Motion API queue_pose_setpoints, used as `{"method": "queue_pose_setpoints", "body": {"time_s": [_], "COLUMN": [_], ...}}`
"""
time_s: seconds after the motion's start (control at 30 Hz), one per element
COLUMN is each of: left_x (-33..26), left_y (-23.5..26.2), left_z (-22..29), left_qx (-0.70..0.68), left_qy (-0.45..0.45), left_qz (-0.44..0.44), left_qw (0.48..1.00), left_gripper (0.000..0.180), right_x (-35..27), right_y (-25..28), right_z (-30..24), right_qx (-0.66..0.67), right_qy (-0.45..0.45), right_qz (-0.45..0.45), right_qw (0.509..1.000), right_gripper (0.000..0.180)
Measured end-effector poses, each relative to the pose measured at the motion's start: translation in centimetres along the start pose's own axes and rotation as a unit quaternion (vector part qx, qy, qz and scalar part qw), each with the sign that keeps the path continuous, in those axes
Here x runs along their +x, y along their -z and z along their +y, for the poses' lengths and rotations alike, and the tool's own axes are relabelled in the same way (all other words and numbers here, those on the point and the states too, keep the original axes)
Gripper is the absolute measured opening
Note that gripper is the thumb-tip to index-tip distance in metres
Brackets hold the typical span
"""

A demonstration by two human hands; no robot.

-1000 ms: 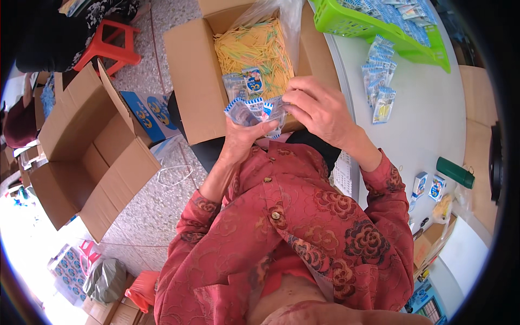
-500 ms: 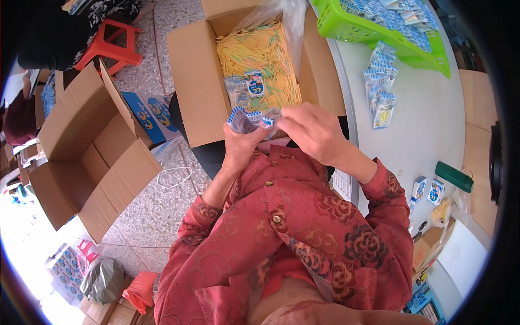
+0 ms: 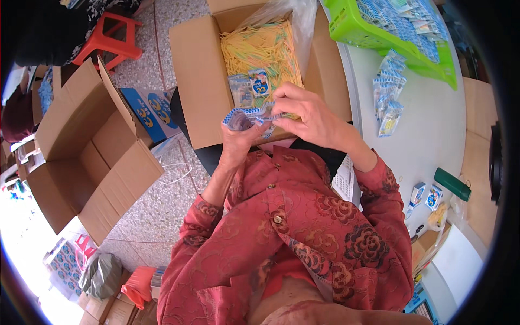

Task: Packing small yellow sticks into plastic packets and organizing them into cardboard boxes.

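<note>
My left hand point(image 3: 236, 145) is closed around several small clear plastic packets point(image 3: 238, 117) with blue-and-white checked edges, their open ends facing up. My right hand point(image 3: 314, 116) pinches the edge of one packet between thumb and fingers; what else may be in its fingertips is hidden. Both hands are over the near edge of a cardboard box point(image 3: 197, 86) in my lap. Inside lie many thin yellow and green sticks point(image 3: 257, 49). On the sticks rest a blue-and-white printed packet point(image 3: 260, 82) and clear packets point(image 3: 240, 91).
At right, a white table point(image 3: 422, 124) bears a green basket point(image 3: 374, 39) of filled packets, a row of packets point(image 3: 388, 92), and a dark green case point(image 3: 453, 184). An open cardboard box point(image 3: 92, 157) and a red stool point(image 3: 111, 40) are at left.
My right hand has shifted slightly up and left, its fingers now at the packet's edge. My left hand has barely moved. The view has shifted a little.
</note>
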State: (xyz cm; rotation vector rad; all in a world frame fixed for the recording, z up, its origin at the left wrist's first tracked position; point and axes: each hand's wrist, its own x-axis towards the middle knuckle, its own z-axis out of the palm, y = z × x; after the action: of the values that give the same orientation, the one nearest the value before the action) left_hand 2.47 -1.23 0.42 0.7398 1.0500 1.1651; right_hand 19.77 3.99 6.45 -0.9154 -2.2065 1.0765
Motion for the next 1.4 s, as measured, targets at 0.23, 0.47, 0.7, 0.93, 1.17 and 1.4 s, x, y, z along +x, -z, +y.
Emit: {"method": "queue_pose_setpoints", "body": {"time_s": [0.23, 0.47, 0.7, 0.93, 1.17, 1.4], "left_x": [2.4, 3.0, 3.6, 4.1, 4.5, 4.5], "left_y": [2.9, 3.6, 3.7, 4.8, 4.9, 4.8], "left_z": [-0.3, 1.2, 0.9, 0.3, -0.1, 0.1], "left_qx": [-0.060, -0.047, -0.037, 0.016, -0.021, -0.014], "left_qy": [-0.018, -0.022, 0.018, 0.048, 0.078, 0.065], "left_qz": [0.084, 0.113, 0.152, 0.132, 0.140, 0.144], "left_qw": [0.995, 0.992, 0.988, 0.990, 0.987, 0.987], "left_gripper": [0.030, 0.036, 0.028, 0.032, 0.030, 0.029], "right_x": [5.6, 10.6, 17.9, 20.6, 21.7, 21.9], "right_y": [-0.3, -6.4, -9.8, -12.3, -15.0, -15.5], "right_z": [9.1, 22.6, 26.5, 27.8, 30.4, 31.2], "right_qx": [0.196, -0.066, -0.315, -0.493, -0.536, -0.554], "right_qy": [-0.192, -0.120, -0.007, -0.003, -0.008, -0.021], "right_qz": [0.124, 0.168, 0.030, -0.005, 0.024, 0.031], "right_qw": [0.954, 0.976, 0.949, 0.870, 0.844, 0.832], "right_gripper": [0.021, 0.020, 0.020, 0.014, 0.012, 0.016]}}
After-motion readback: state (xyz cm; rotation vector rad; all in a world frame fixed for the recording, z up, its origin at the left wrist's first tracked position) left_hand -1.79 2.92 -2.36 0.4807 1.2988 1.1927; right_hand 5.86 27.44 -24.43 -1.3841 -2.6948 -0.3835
